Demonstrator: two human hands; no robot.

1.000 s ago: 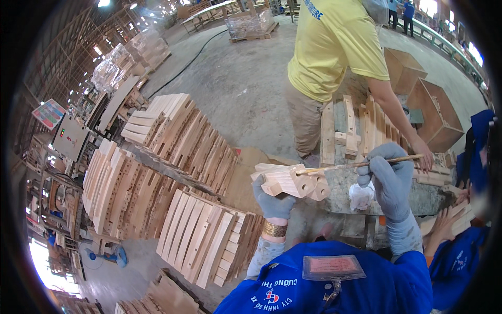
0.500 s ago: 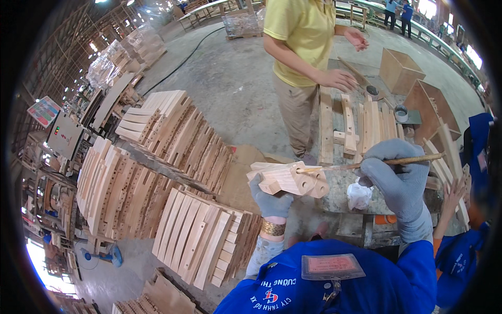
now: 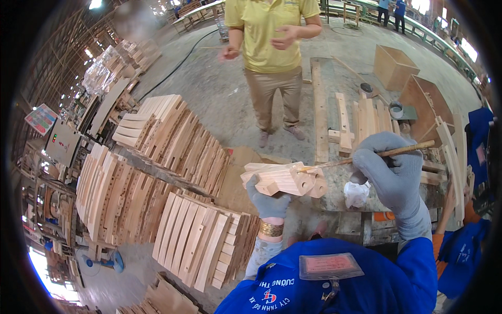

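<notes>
My left hand (image 3: 269,200), in a grey glove, is closed around a bundle of pale wooden pieces (image 3: 282,177) with round holes drilled in their ends. My right hand (image 3: 391,170), gloved too, pinches a thin wooden stick (image 3: 418,147) that slants down to the left. The stick's narrow tip meets the upper side of the bundle, near a hole; whether it is inside cannot be made out. Below the right hand, a crumpled white wad (image 3: 356,194) lies on the worktable (image 3: 334,201).
Stacks of curved wooden parts (image 3: 193,235) stand at my left. Farther along the table are wooden slats (image 3: 368,118), a metal can (image 3: 396,109) and a plywood box (image 3: 426,104). Someone in a yellow shirt (image 3: 272,36) stands ahead; a co-worker's blue sleeve (image 3: 463,256) is at my right.
The person in yellow has moved left, away from the table, and turned toward me. My right hand has shifted slightly left and up with the stick; my left hand still grips the bundle.
</notes>
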